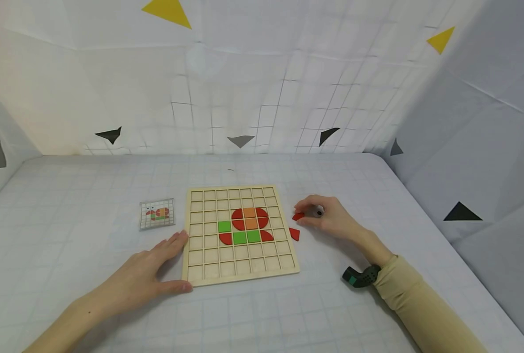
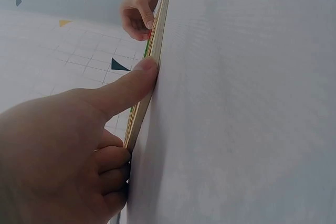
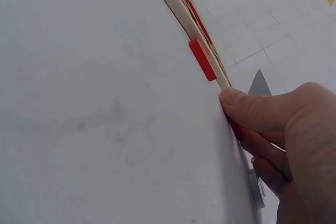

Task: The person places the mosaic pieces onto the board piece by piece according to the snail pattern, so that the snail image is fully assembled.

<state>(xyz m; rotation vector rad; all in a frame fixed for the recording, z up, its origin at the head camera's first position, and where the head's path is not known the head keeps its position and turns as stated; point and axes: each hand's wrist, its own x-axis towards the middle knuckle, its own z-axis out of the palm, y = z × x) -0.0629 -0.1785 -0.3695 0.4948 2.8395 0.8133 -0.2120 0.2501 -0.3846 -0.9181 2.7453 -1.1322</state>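
Observation:
My left hand (image 1: 140, 267) rests at the left side of a wooden grid board (image 1: 200, 257), its thumb and fingertips spread along that edge. Red quarter-round tiles, green square tiles (image 1: 253, 236) and orange square tiles (image 1: 249, 213) sit in the board's middle cells. Beyond the board's right edge, my right hand (image 1: 332, 218) pinches a small red tile (image 1: 298, 215) between thumb and fingers, low over the table. A second red tile (image 1: 295, 234) lies loose beside the board, nearer to me. In the right wrist view, the thumb partly covers the pinched tile (image 3: 235, 128).
A small picture card (image 1: 157, 220) with a matching coloured pattern on a grid lies left of the board. A round grey-and-black piece (image 1: 319, 212) lies by the right hand's fingers. White cloth walls (image 1: 226, 88) enclose the table at the back and right.

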